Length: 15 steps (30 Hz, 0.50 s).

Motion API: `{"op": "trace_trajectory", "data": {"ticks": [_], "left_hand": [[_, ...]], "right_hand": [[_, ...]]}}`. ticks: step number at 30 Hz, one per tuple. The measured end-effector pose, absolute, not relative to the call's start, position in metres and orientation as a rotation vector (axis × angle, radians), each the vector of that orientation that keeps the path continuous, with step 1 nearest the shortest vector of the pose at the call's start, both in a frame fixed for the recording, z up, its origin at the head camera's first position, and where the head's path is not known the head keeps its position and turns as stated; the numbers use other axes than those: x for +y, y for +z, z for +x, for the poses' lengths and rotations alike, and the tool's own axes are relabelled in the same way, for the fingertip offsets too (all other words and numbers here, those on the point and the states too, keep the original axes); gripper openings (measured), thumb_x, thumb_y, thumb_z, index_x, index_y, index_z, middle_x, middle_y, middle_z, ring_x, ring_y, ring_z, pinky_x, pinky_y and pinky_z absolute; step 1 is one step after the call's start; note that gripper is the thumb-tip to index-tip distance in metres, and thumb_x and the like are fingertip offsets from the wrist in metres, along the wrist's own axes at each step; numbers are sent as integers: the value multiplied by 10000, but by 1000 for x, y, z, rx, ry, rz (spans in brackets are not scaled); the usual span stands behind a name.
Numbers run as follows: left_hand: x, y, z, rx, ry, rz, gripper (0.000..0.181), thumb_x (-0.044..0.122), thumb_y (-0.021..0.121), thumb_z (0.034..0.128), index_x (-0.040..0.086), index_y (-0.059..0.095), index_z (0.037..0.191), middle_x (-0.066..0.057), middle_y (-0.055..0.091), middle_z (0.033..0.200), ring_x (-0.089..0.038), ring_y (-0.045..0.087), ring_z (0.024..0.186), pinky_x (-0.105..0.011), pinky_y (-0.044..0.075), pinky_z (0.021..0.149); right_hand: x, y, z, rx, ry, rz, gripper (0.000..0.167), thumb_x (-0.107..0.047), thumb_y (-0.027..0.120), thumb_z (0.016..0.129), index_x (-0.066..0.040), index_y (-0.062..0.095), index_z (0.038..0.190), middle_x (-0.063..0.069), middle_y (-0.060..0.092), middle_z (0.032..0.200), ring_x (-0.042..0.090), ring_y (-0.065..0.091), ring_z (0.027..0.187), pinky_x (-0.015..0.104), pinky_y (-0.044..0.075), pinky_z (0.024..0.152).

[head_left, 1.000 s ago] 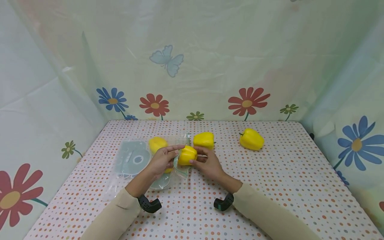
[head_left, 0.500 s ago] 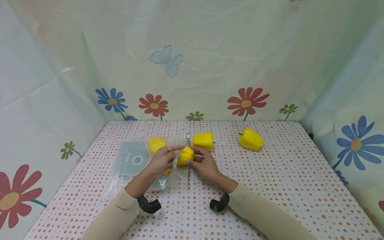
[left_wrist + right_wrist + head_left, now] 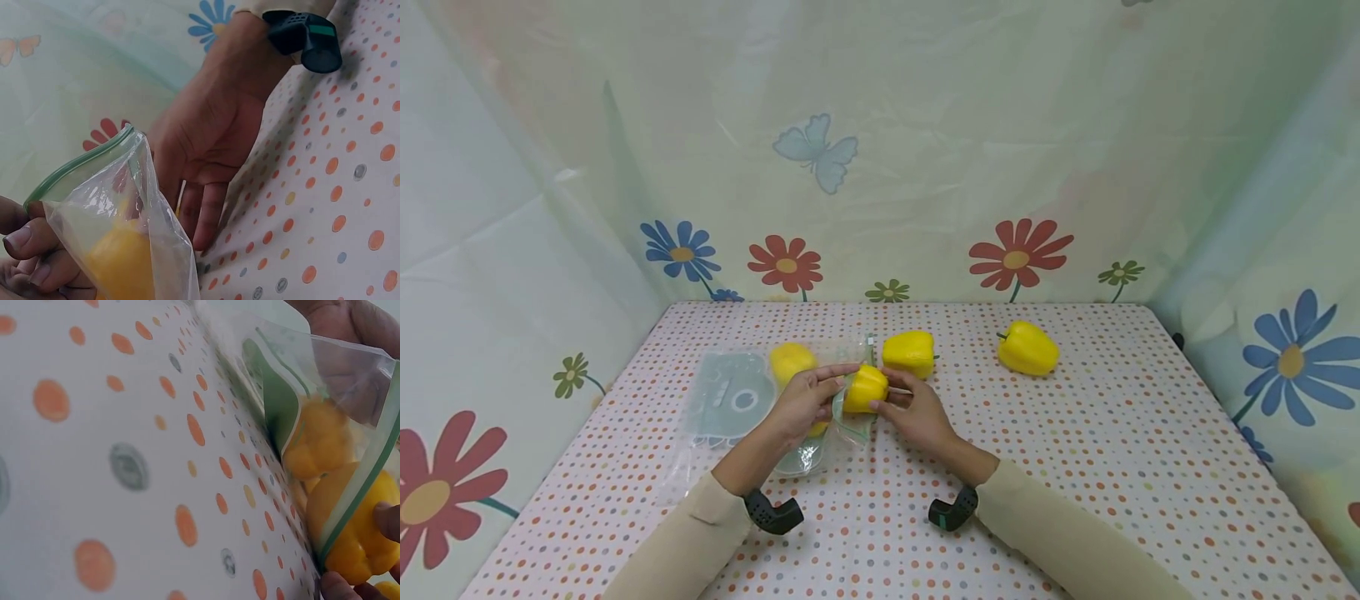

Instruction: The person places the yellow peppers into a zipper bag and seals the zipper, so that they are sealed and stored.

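My left hand point(image 3: 797, 407) pinches the green-edged mouth of a clear plastic zip bag point(image 3: 730, 383) and holds it apart. At that opening, my right hand point(image 3: 923, 418) grips a yellow bell pepper point(image 3: 866, 390) between thumb and fingers. Part of this pepper sits within the bag's mouth, as the right wrist view shows with the green zip strip point(image 3: 353, 503) across the pepper. Deeper inside lies another yellow bell pepper point(image 3: 792, 362), seen through the plastic. A yellow patch below the left hand also shows through the bag, mostly hidden.
Just behind the right hand lies a loose yellow bell pepper point(image 3: 909, 353). Another yellow bell pepper point(image 3: 1028, 348) rests farther right. A dotted cloth covers the table point(image 3: 1075, 483). Flower-printed curtains point(image 3: 925, 167) close off the back and sides.
The right hand and its pepper shift slightly left toward the bag, then a touch back to the right. The left hand and the bag stay in about the same place.
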State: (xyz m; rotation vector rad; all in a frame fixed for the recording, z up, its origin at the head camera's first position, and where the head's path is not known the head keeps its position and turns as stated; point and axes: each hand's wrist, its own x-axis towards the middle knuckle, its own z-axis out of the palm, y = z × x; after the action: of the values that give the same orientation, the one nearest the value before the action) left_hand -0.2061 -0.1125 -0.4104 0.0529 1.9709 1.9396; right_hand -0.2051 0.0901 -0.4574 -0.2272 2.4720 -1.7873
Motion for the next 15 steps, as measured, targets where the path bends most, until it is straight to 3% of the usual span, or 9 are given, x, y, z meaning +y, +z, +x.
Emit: {"op": "trace_trajectory", "data": {"ticks": [15], "left_hand": [[-112, -409, -205, 1945, 1953, 51, 357, 157, 427, 1048, 139, 582, 1369, 56, 387, 633, -98, 325, 506, -202, 300, 499]], "right_hand": [[86, -458, -204, 2525, -1825, -237, 551, -92, 724, 882, -37, 499, 1382, 147, 559, 1345, 309, 629, 1188, 359, 543, 944]]}}
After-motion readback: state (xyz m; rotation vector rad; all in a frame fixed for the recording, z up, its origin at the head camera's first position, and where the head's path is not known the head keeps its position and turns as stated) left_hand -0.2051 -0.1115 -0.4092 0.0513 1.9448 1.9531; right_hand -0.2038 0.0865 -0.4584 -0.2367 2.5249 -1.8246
